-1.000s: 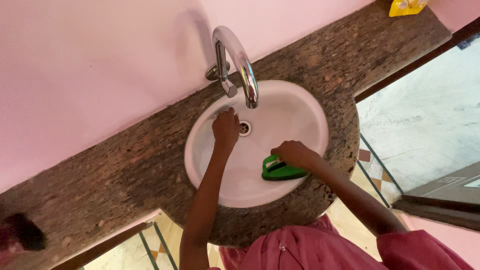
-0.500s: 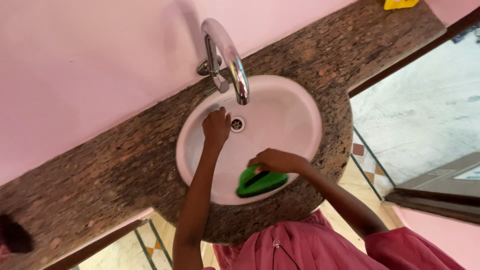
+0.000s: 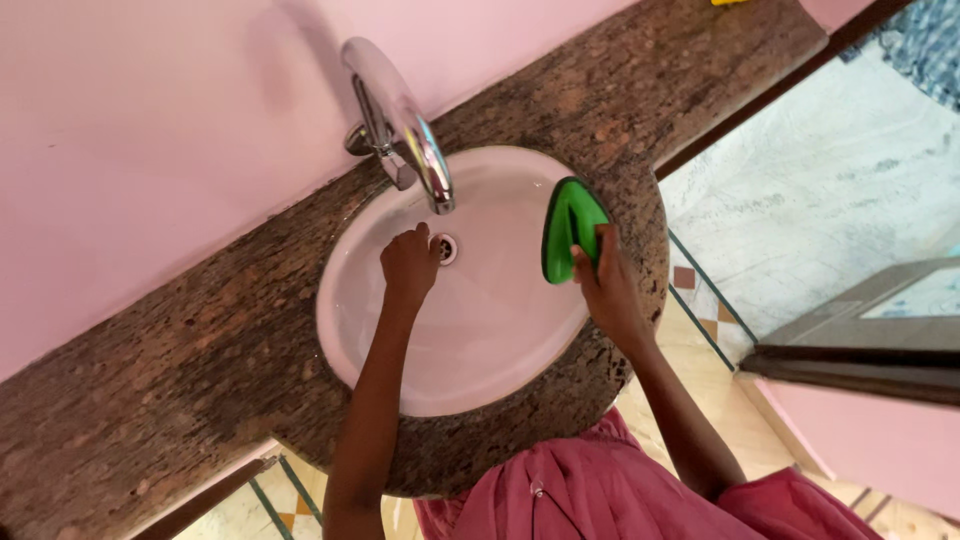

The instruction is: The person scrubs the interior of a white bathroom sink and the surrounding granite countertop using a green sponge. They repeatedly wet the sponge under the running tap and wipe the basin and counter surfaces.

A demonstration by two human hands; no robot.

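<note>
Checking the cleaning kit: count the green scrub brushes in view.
1. The green scrub brush is gripped in the right hand, against the right inner wall of the white sink. No others show.

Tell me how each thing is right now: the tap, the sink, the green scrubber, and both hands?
Tap: no water seen running.
Sink: no water pooled.
Green scrubber: held against the sink's right wall.
Right hand: gripping the scrubber.
Left hand: resting by the drain.

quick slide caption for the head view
Right hand presses a green scrub brush against the white basin's right wall while the left hand rests beside the drain.
</note>
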